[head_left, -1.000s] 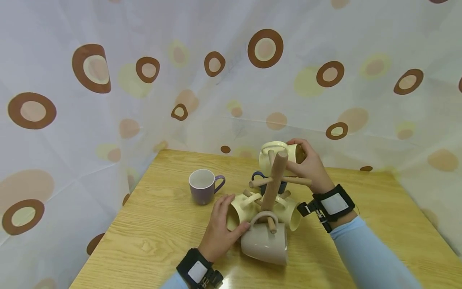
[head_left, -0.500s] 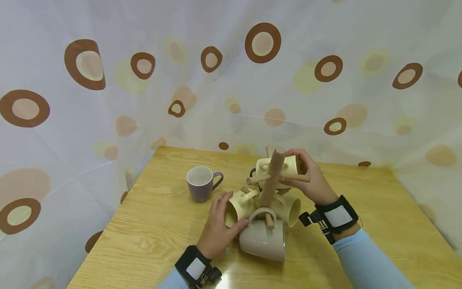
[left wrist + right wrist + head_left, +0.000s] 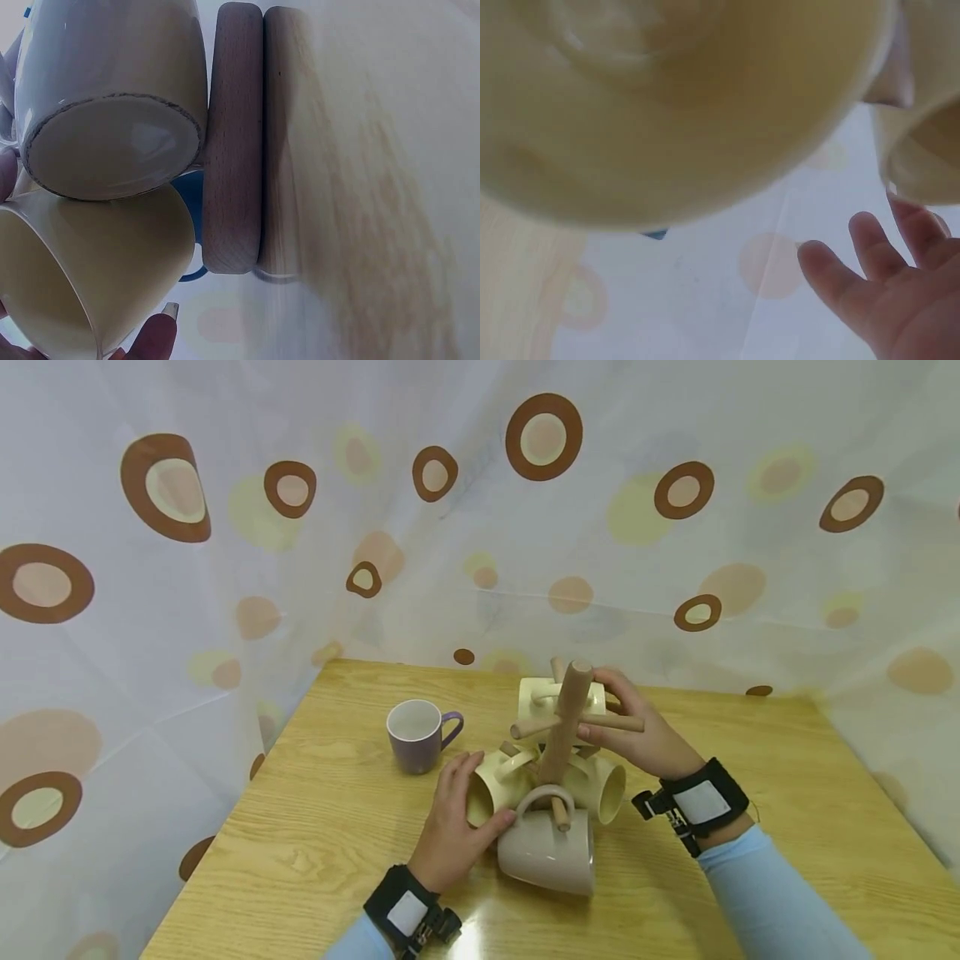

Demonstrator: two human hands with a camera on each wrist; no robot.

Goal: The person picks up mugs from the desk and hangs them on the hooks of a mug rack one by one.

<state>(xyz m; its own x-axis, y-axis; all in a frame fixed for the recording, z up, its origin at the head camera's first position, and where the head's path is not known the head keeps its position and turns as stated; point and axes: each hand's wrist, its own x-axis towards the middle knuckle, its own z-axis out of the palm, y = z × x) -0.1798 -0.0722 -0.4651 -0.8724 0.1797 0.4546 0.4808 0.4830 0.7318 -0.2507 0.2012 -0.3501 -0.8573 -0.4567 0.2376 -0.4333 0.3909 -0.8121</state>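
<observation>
A wooden mug tree point(image 3: 558, 752) carries several mugs. My right hand point(image 3: 637, 727) is at the open end of the upper pale yellow mug point(image 3: 536, 706), behind the post; in the right wrist view its fingers point(image 3: 870, 247) are spread and fairly straight, one tip at the rim of a yellow mug point(image 3: 919, 142). My left hand point(image 3: 453, 835) spans the lower left yellow mug point(image 3: 504, 785), fingers on its far side, thumb against the grey mug point(image 3: 547, 856). The left wrist view shows a fingertip point(image 3: 154, 337) beside that yellow mug. Another yellow mug point(image 3: 600, 787) hangs lower right.
A purple mug point(image 3: 416, 743) stands upright on the wooden table point(image 3: 315, 827), left of the tree. A blue mug point(image 3: 191, 202) hangs behind, mostly hidden. Bare pegs point(image 3: 615, 722) stick out left and right near the top. A patterned curtain point(image 3: 480, 527) surrounds the table.
The upper yellow mug has come down and slid left behind the post, covering the blue mug. My right hand has lowered with it, and its fingers now look straighter. The left hand stays.
</observation>
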